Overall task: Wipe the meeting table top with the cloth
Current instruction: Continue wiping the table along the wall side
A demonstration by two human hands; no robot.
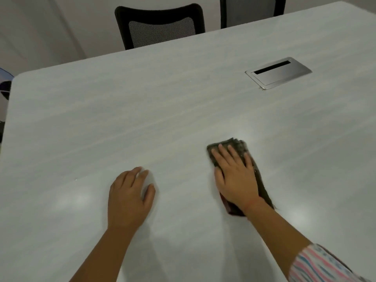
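Note:
The pale grey meeting table top [142,110] fills most of the view. A dark folded cloth [240,145] lies flat on it, right of centre. My right hand [234,174] presses down on the cloth with straight, spread fingers; the cloth shows beyond the fingertips and along the wrist. My left hand [130,196] rests on the bare table to the left of the cloth, fingers loosely bent, holding nothing.
A metal cable hatch [278,73] is set flush into the table at the far right. Two black mesh chairs, one [160,27] and another [252,11], stand behind the far edge. The table's rounded corner is at the far left.

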